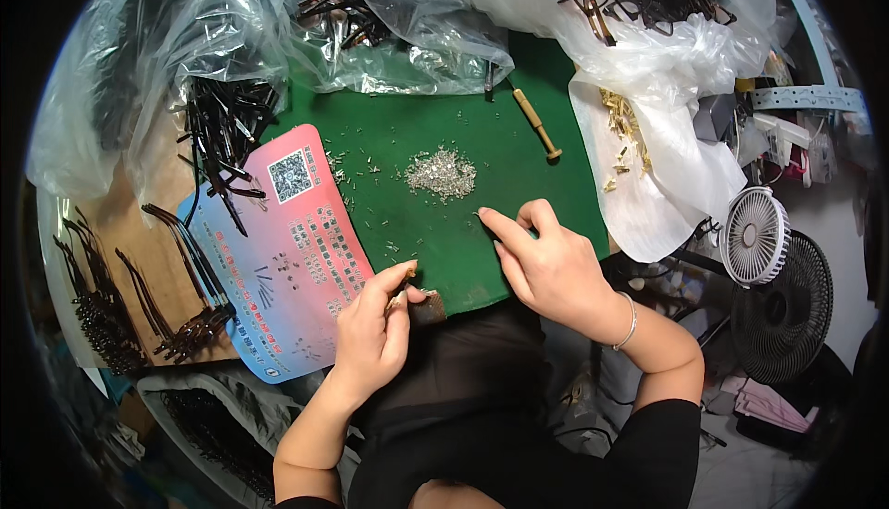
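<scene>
My left hand (372, 331) is closed at the front edge of the green mat (426, 254), its thumb and fingers pinched round a small brown piece (410, 273) that the fingers mostly hide. My right hand (548, 259) is over the mat's right half, index finger stretched out and apart from the thumb, the other fingers curled. A tiny bright spot shows at that fingertip; I cannot tell whether it is a part or the nail. Beyond both hands lies a heap of tiny silver metal parts (442, 174), with loose ones scattered around. A brass-coloured screwdriver (537, 125) rests at the mat's upper right.
Black eyeglass temples (227, 125) lie in bunches at the left, beside a pink and blue printed sheet (278, 277). Clear plastic bags (426, 37) line the far side. Small gold parts (625, 134) sit on white plastic at right, near a white fan (755, 236).
</scene>
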### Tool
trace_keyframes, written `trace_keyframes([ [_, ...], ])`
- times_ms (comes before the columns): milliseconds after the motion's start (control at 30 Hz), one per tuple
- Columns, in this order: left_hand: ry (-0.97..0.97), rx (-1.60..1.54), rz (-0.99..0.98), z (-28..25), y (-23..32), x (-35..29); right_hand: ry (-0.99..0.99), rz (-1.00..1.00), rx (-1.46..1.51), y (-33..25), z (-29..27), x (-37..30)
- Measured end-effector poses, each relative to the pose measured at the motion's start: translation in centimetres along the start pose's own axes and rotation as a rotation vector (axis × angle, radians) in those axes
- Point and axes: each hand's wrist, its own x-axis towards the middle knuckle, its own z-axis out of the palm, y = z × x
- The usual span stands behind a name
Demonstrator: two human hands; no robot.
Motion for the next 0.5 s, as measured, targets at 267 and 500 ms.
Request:
trace_keyframes([
  [267, -0.022, -0.176, -0.12, -0.3, 0.3, -0.1, -0.017, -0.046, -0.055, 0.1, 0.3, 0.0],
  [500, -0.045, -0.309, -0.281, -0.7, 1.0, -0.1, -0.068, -0.048, -0.083, -0.2, 0.2, 0.2],
])
